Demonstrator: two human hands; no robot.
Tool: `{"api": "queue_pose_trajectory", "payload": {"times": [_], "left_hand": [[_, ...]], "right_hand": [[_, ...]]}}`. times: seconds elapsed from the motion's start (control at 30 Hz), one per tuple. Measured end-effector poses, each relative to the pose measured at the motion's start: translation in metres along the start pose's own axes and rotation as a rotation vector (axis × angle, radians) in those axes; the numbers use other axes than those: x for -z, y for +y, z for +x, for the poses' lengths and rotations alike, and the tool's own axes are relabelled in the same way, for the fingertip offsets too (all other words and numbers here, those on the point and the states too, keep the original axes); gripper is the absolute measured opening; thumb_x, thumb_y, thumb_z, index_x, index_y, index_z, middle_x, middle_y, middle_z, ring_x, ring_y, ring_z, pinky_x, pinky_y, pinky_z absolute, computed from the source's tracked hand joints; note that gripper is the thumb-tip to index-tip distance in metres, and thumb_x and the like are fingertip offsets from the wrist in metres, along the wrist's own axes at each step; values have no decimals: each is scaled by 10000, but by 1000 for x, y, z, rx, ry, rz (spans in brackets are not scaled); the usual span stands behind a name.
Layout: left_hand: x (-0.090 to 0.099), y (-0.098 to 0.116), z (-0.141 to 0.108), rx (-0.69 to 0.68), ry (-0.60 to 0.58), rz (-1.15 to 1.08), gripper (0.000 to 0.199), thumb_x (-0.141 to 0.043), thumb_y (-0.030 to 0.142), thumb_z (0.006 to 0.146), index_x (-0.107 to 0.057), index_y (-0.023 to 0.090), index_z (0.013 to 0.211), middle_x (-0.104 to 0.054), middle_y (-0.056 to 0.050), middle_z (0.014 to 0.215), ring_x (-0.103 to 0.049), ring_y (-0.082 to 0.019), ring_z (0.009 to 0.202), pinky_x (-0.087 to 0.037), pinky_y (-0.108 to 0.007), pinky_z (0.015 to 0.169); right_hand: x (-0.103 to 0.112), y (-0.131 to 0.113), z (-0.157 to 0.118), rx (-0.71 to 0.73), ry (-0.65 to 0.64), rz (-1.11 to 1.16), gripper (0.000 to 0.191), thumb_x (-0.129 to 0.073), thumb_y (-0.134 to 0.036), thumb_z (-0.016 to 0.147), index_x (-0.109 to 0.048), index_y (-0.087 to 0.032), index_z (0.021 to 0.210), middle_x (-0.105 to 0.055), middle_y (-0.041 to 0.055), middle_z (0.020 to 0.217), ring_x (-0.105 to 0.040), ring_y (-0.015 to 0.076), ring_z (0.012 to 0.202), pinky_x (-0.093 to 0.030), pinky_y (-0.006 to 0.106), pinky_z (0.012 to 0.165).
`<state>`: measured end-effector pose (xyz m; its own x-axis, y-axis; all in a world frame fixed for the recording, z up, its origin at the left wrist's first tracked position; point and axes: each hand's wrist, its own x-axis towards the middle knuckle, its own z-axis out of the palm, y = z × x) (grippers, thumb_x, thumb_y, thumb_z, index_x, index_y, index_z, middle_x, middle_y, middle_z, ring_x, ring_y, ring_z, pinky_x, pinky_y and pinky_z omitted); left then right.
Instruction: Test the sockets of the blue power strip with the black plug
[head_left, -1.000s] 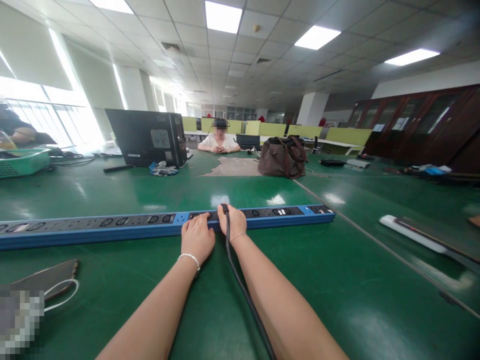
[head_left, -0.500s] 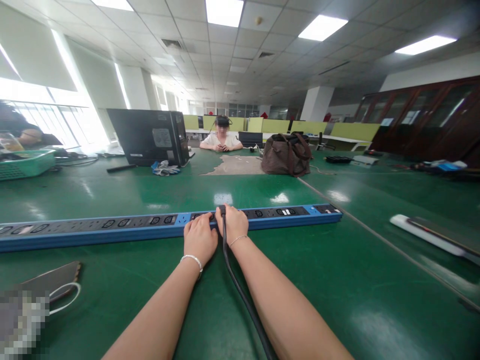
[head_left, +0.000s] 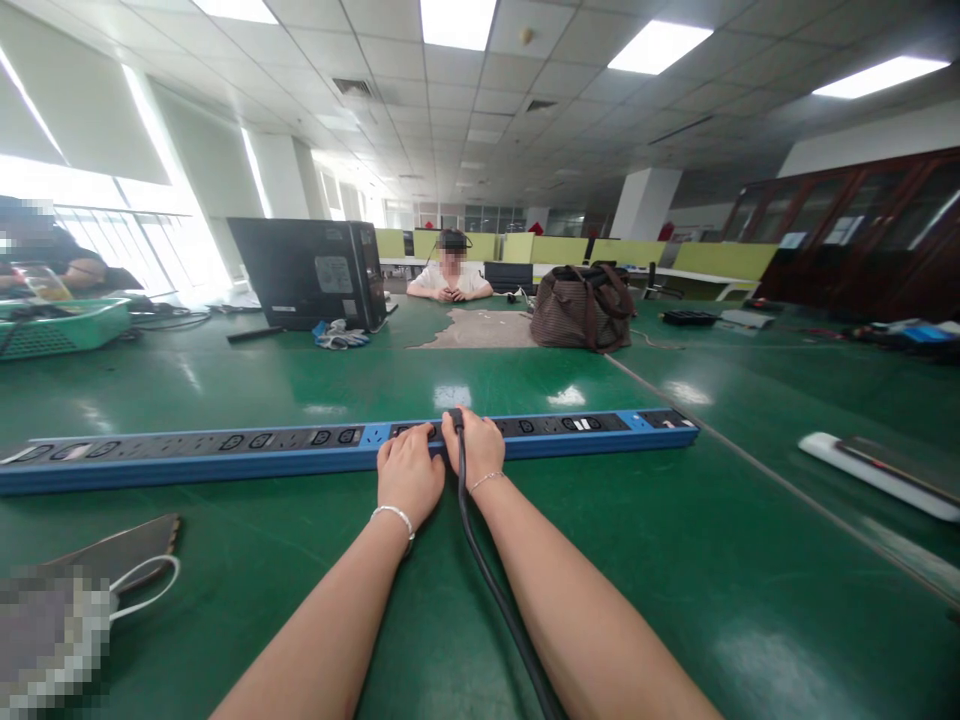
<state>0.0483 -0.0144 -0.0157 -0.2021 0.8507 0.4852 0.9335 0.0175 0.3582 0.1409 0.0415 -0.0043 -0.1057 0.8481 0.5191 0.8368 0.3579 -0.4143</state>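
A long blue power strip [head_left: 292, 467] with black sockets lies across the green table. My right hand [head_left: 480, 447] is closed on the black plug [head_left: 454, 418] of a thick power cord [head_left: 480, 560], over the sockets right of the strip's middle. Whether the plug is seated in a socket is hidden by my fingers. The cord runs back toward me between my forearms. Just to the left, my left hand [head_left: 409, 467] rests on the strip with its fingers wrapped over the top and near side.
A black computer case [head_left: 300, 275], gloves [head_left: 341, 335] and a brown bag [head_left: 581, 308] stand farther back. A green basket [head_left: 67, 330] is at the left, a phone-like dark slab [head_left: 135, 545] near front left, a white device [head_left: 870, 475] at right. One person sits opposite, another far left.
The whole view has shifted slightly, so everything appears a little farther right. Both hands keep their places on the strip and the plug.
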Motion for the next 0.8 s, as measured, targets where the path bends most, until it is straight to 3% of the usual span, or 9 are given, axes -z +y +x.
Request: {"api": "queue_pose_trajectory", "payload": {"times": [0.23, 0.47, 0.8], "left_hand": [[1, 1, 0, 7, -8, -13, 410, -447, 217, 766, -518, 173, 1168, -616, -95, 1189, -502, -217, 1161, -267, -401, 1033], [3, 3, 0, -2, 5, -19, 396, -446, 215, 771, -533, 173, 1154, -626, -95, 1173, -517, -216, 1142, -294, -387, 1012], [1, 3, 0, -1, 17, -11, 378, -431, 225, 792, -535, 159, 1149, -624, -85, 1174, -508, -210, 1150, -287, -387, 1012]], "right_hand": [[-1, -2, -1, -14, 11, -48, 430, -332, -418, 920, -617, -156, 1107, -698, 103, 976, -606, 195, 1006, -334, 312, 943], [-3, -3, -8, 34, -9, -82, 449, -355, -404, 911, -548, -139, 1219, -655, 129, 1112, -557, 230, 1102, -317, 368, 973], [-1, -4, -8, -11, -39, -91, 469, -337, -409, 914, -574, -121, 1198, -649, 137, 1126, -502, 253, 1172, -277, 401, 1013]]}}
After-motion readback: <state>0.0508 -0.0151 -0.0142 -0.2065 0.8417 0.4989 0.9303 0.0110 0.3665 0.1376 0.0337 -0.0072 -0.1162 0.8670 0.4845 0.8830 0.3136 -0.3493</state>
